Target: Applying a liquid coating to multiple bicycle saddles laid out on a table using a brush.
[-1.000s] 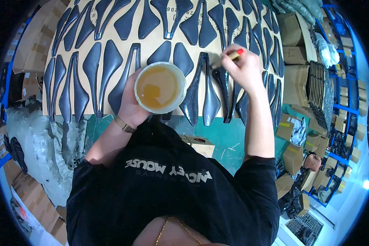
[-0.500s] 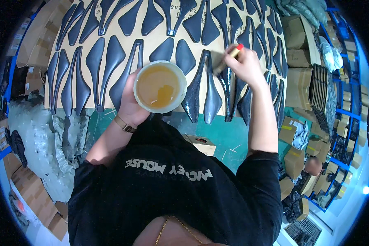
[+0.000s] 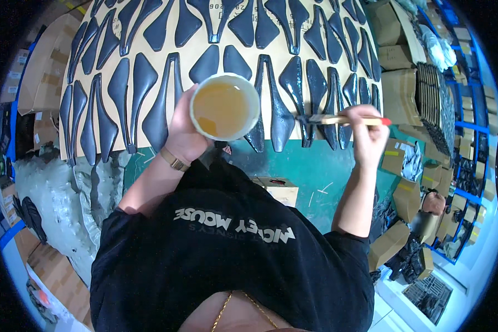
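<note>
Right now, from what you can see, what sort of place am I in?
Probably a workshop or a storeroom used as one: matching black parts lie in rows before you, cardboard boxes crowd the right side, and blue shelving beyond holds more boxes.

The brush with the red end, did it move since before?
Yes: the brush has come nearer the person, from beside the narrow top of the glossy forked black piece to beside its wide lower part.

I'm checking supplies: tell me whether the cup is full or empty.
Neither: the cup in the left hand holds amber liquid, with inner wall showing above it. Depth: cannot tell.
</note>
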### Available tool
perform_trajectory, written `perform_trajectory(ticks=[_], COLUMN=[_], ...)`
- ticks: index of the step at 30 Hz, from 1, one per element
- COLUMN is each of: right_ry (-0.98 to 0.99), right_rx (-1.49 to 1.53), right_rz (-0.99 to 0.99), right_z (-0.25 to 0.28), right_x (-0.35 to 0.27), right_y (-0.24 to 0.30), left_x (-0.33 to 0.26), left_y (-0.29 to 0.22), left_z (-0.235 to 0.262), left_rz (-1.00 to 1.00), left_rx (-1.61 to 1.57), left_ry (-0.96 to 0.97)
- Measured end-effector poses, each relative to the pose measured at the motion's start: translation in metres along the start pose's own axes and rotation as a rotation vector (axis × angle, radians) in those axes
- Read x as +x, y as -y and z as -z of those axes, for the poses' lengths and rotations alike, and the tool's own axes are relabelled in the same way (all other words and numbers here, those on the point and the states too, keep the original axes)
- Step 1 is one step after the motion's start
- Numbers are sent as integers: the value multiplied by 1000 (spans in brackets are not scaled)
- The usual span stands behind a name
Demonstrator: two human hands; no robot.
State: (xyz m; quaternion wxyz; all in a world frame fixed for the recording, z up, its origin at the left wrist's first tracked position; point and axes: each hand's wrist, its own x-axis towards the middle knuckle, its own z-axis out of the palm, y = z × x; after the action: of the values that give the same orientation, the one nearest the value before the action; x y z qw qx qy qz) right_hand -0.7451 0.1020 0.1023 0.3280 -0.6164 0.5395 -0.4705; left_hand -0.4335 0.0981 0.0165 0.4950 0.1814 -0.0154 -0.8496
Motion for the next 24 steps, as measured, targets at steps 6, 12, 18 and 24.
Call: perform_trajectory(ticks=[6, 12, 18, 24], right_ry=[-7, 288, -183, -405], right_rx=[184, -384, 202, 237], right_rz=[255, 369, -20, -44], right_z=[-33, -70, -58, -30], right_x=[-9, -5, -31, -39], right_y=[76, 90, 78, 39], left_x=[14, 23, 24, 24], left_y=[2, 7, 3, -7], left_z=[0, -12, -9, -4], left_rz=[145, 348, 381, 295], left_rx=[192, 161, 151, 168], left_ry=[1, -50, 49, 74])
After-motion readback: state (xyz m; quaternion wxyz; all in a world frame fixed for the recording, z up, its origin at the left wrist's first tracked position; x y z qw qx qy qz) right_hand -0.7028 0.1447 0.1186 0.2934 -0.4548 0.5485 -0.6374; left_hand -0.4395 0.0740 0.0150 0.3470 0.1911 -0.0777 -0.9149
